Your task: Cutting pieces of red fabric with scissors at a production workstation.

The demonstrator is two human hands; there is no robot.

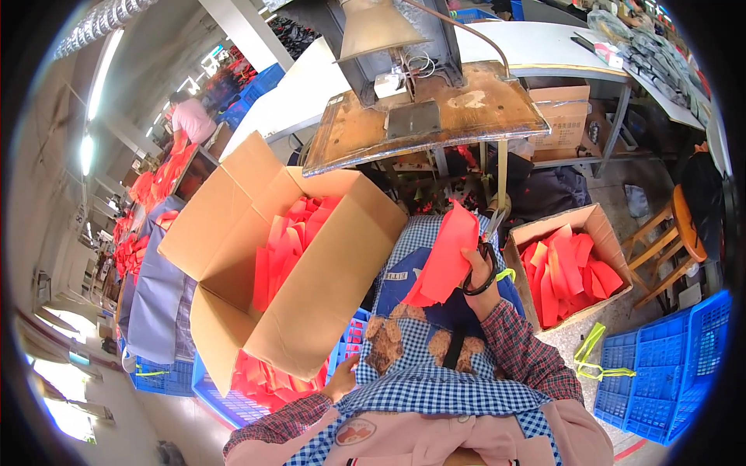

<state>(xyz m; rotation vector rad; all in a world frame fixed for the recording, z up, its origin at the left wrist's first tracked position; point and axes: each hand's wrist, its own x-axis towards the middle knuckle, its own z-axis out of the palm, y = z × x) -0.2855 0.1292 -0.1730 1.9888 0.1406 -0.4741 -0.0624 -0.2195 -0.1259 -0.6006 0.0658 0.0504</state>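
In front of my apron, my right hand (pixel 482 281) is closed around black-handled scissors (pixel 491 268) and a red fabric piece (pixel 449 260). The scissor blades point up and away beside the cloth. Low on the left, my left hand (pixel 342 378) is beside a blue crate (pixel 347 342), at its near right side. One finger is stretched out and the others are partly hidden; no object shows in that hand. A large open cardboard box (pixel 322 291) with red fabric strips (pixel 284 248) inside stands tilted over the crate, just beyond my left hand.
On the right, a smaller cardboard box (pixel 614 247) holds more red pieces. Blue crates (pixel 660 365) and a wooden stool (pixel 684 225) stand farther right. Ahead is a worn wooden table (pixel 350 128) carrying a machine. A person in pink (pixel 193 120) works at far left.
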